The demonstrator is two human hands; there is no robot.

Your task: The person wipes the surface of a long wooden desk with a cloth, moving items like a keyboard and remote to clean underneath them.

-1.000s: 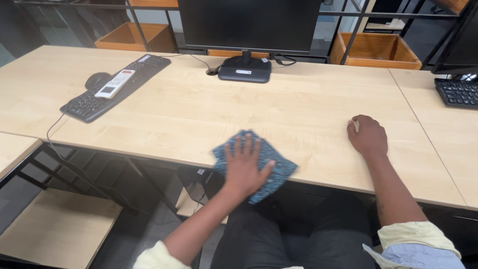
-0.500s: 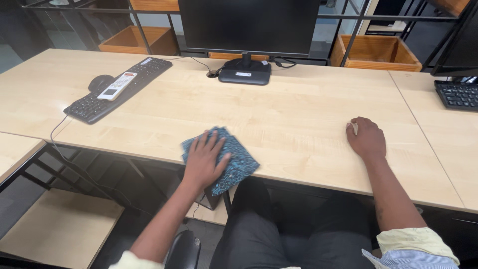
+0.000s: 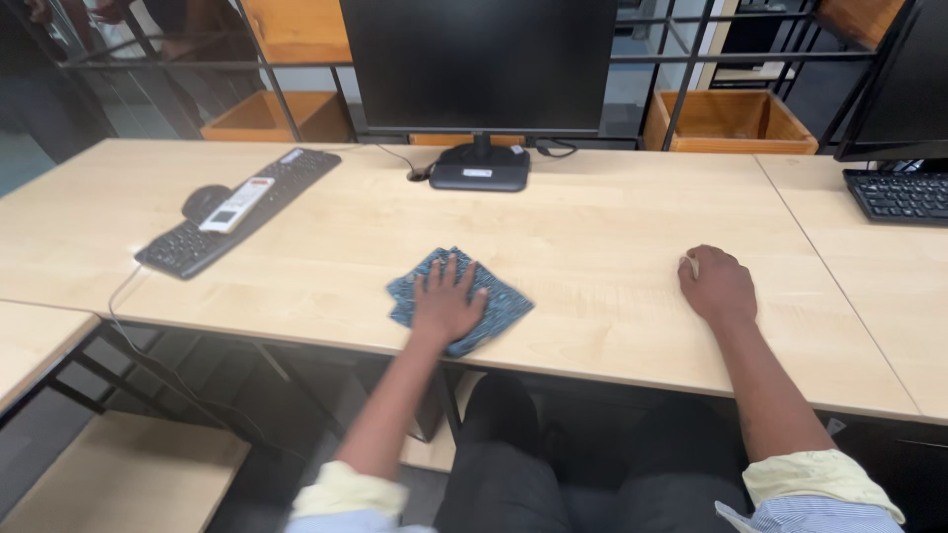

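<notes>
Now the blue patterned cloth [image 3: 460, 300] lies flat on the light wooden desk [image 3: 602, 247] near its front edge, pinned under the left hand [image 3: 446, 301], whose fingers are spread flat on it, not gripping; well to the right of that hand, the right hand [image 3: 718, 285] rests on the bare desk, loosely curled, holding nothing that can be seen; beyond the left hand stands a dark monitor [image 3: 479, 64] on its flat base [image 3: 480, 176]; up and to the left of the left hand lies a black keyboard [image 3: 237, 211] set at a slant, with a small white rectangular label or device with a red patch [image 3: 236, 204] on top, and a dark mouse [image 3: 202, 200] just beside it; past the right hand, at the far right, sits a second black keyboard [image 3: 899, 195]; orange wooden crates [image 3: 729, 120] stand behind the desk.
</notes>
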